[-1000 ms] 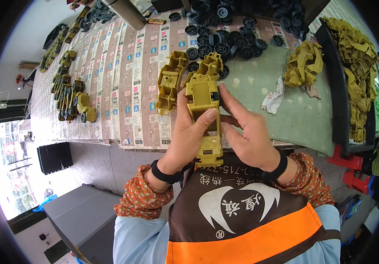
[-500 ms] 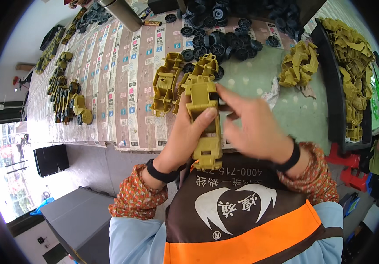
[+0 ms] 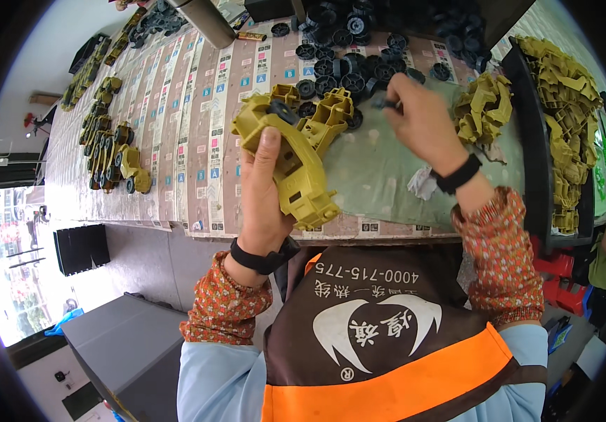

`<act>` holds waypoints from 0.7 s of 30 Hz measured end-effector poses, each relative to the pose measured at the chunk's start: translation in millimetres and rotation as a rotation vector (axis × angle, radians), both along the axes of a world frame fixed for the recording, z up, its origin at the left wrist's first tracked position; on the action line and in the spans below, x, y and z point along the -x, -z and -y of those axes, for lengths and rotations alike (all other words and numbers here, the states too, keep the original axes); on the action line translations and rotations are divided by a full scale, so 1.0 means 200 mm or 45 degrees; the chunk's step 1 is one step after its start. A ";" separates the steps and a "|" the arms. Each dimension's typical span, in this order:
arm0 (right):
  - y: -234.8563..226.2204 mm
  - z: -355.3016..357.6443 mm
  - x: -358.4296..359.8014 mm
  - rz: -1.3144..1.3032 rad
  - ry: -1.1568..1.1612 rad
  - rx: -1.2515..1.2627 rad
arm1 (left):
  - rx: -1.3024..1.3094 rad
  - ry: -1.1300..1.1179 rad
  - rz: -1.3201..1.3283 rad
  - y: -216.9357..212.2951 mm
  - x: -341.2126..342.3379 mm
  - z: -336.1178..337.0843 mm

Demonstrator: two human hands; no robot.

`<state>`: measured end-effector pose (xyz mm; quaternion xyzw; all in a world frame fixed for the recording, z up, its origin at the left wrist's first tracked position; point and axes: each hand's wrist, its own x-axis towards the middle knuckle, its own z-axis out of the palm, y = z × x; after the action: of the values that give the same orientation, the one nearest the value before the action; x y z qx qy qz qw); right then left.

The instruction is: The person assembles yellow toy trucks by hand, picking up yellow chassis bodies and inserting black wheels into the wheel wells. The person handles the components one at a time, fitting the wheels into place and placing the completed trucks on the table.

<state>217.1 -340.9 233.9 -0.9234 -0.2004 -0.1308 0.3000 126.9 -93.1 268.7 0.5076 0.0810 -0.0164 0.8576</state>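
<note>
My left hand (image 3: 259,193) grips a mustard-yellow plastic toy truck body (image 3: 306,200), tilted above the near edge of the table. A black wheel (image 3: 283,111) shows on the truck body's far end. To the right, my right hand (image 3: 422,125) is closed at the fingertips on a small dark piece that looks like a wheel (image 3: 383,103), partly hidden by the fingers. Just beyond this hand lies a heap of loose black wheels (image 3: 352,82). Another yellow truck body (image 3: 334,111) lies behind the held one, partly covered by it.
Yellow bodies are stacked on the table (image 3: 484,112) at the right, beside a black bin (image 3: 528,133) full of more bodies. Wheeled trucks (image 3: 131,171) stand in rows at the left. A metal cylinder (image 3: 206,21) stands at the back; a crumpled white scrap (image 3: 422,184) lies near my right wrist.
My right hand has left the truck body and moved away to the wheel heap. My left hand has shifted left and turned the body, bringing its wheel into view.
</note>
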 end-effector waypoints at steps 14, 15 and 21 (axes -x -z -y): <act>-0.14 -0.32 0.52 -0.564 -0.091 -1.061 | -0.185 -0.321 0.272 0.01 -0.05 0.08; -0.13 -0.32 0.53 -0.591 -0.091 -1.082 | -0.217 -0.329 0.276 0.01 -0.05 0.08; -0.10 -0.32 0.58 -0.564 -0.188 -1.108 | -0.243 -0.365 0.287 0.03 -0.04 0.07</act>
<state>100.6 -276.9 254.9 -0.7013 -0.1236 0.0186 0.7018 135.7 -107.4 262.4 0.5684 0.0570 0.1703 0.8029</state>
